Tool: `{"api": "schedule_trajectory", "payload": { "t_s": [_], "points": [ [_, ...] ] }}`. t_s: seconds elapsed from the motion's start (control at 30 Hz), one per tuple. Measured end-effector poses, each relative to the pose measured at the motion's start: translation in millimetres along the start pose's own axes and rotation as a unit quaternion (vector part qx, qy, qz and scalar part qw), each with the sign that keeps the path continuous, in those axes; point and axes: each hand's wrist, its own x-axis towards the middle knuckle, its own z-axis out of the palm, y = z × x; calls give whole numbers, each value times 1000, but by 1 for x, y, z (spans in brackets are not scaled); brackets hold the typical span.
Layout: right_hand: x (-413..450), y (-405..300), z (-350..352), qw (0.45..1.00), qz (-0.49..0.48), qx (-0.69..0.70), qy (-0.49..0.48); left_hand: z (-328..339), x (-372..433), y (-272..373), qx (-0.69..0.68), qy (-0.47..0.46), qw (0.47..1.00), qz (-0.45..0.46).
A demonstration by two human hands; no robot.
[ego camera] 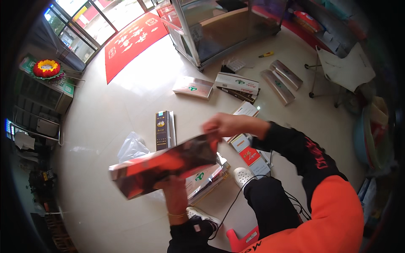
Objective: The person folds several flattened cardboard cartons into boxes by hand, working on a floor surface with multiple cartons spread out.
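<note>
A long, glossy carton (148, 170) with dark, mirror-like sides that reflect orange is held up at a slant over the floor. My left hand (174, 189) grips it from below near the middle; the carton hides most of the fingers. At its upper right end, my right hand (226, 125) is closed on the end edge, blurred by motion. Beneath the carton lie white boxes with a green emblem (199, 178), partly covered. A dark carton (161, 130) rests on the tiles just beyond, beside a crumpled clear plastic bag (133, 148).
Red-and-white cartons (250, 154) lie near my right shoe (243, 176). Farther off are a pale carton (193, 87), stacked cartons (237, 83), two silvery cartons (278, 87) and a yellow-handled cutter (266, 54). A black cable (232, 199) crosses by my feet. A folding stool (345, 68) stands right.
</note>
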Motion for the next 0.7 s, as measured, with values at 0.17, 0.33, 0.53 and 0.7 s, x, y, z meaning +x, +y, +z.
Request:
{"api": "schedule_trajectory", "payload": {
  "t_s": [0.17,0.33,0.53,0.7],
  "points": [
    [90,-103,68,999,7,-26,21,-50,-42,59,-251,127,960,13],
    [131,-117,149,978,-107,-58,170,-124,-53,30,-436,232,869,-5],
    [123,-74,241,978,-40,171,111,-132,-68,33,-428,198,871,137],
    [109,-44,273,975,-25,153,160,-98,-59,26,-370,246,885,139]
  ]
}}
